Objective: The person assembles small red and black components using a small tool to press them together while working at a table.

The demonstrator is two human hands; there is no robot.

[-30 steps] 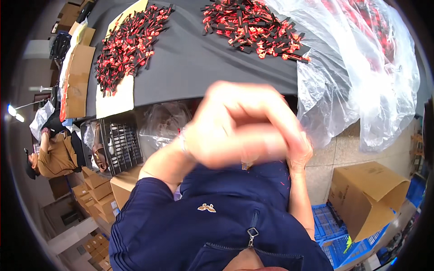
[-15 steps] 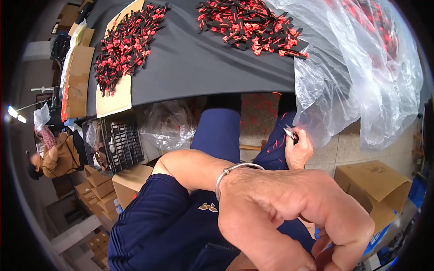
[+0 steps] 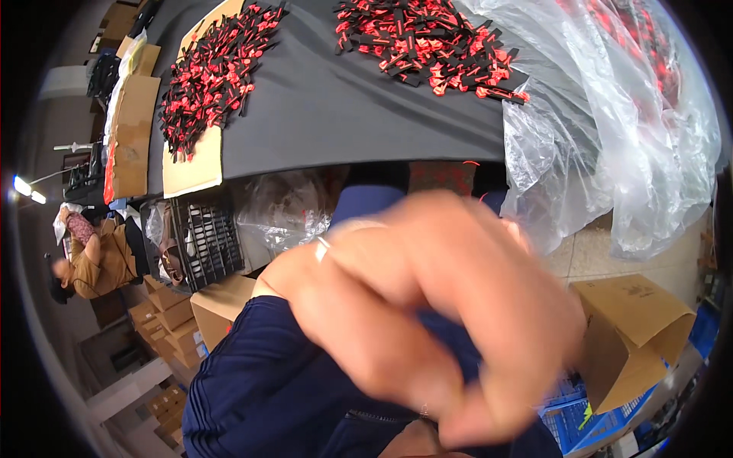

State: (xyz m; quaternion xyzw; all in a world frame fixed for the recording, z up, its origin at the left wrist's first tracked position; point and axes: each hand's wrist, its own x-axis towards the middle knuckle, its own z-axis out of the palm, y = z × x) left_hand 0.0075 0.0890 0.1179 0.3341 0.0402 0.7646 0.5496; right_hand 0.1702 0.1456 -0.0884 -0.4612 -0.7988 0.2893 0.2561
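Red-and-black small parts [image 3: 427, 46] lie in a heap at the upper middle of the frame, on the dark surface [image 3: 343, 114], well apart from my hands. My left hand [image 3: 427, 320] is blurred, very close to the camera; whether it grasps something I cannot tell. My right hand is hidden. Risk, I think: the plastic bag [image 3: 611, 137] hangs over the edge and may slide down.

A dark grey tabletop [image 3: 343, 107] fills the upper part of the view. At eleven o'clock a heap of red-and-black small parts [image 3: 217, 72] lies on a cardboard sheet [image 3: 191, 168]. At twelve o'clock another heap [image 3: 424, 46] rests bare. At two o'clock clear plastic bags [image 3: 611, 130] drape over the edge.
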